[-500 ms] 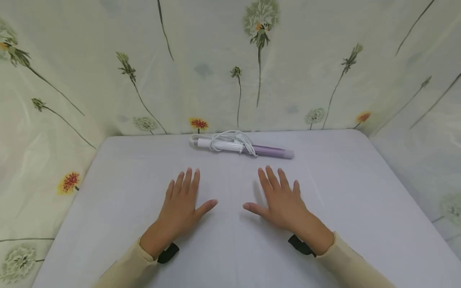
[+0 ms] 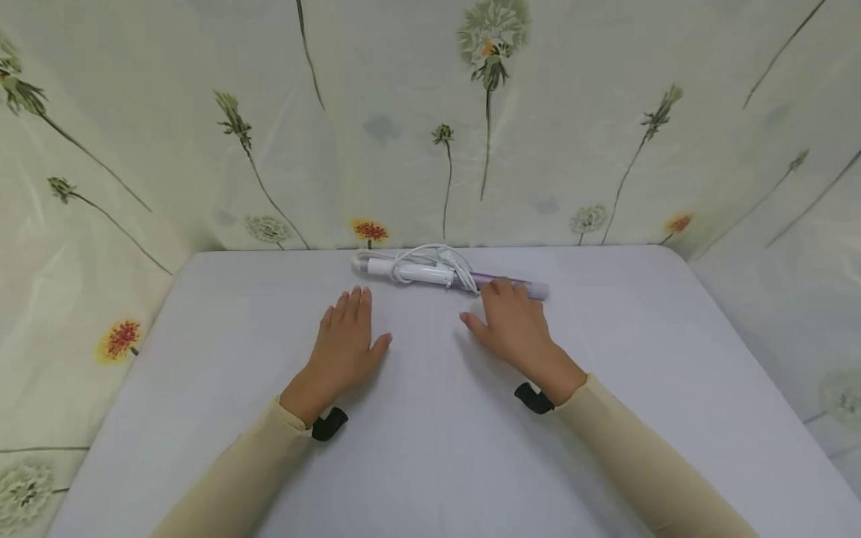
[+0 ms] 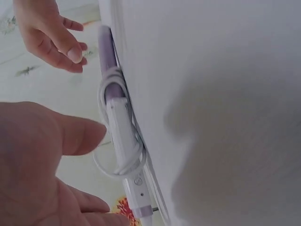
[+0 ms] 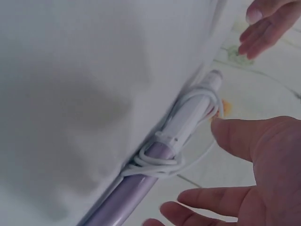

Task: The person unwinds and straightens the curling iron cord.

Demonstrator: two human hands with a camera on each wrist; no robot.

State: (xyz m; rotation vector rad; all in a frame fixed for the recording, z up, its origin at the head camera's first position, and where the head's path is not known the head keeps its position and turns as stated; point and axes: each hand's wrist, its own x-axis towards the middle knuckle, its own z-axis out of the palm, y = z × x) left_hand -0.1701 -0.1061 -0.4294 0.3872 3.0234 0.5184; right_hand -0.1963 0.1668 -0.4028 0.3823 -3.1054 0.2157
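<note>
A curling iron (image 2: 429,275) with a white handle and purple barrel lies along the table's far edge. Its white cord (image 4: 155,165) is coiled round the handle and the start of the barrel. My right hand (image 2: 519,325) hovers over the barrel end, its fingers loosely bent and overlapping the barrel in the head view. In the right wrist view, nothing lies between thumb and fingers. Short of the handle, my left hand (image 2: 341,350) is held out flat with the thumb spread, and holds nothing. The left wrist view shows its thumb (image 3: 84,135) beside the handle.
The table (image 2: 430,448) has a white cover. Behind it and at both sides hangs a pale curtain (image 2: 377,172) printed with dandelions and orange flowers. A dark band (image 2: 534,398) sits at the right wrist, another (image 2: 329,424) at the left.
Both hands have moved forward toward the curling iron. The right one has reached its barrel end with fingers more bent; the left fingers have drawn closer together. The curling iron has not moved.
</note>
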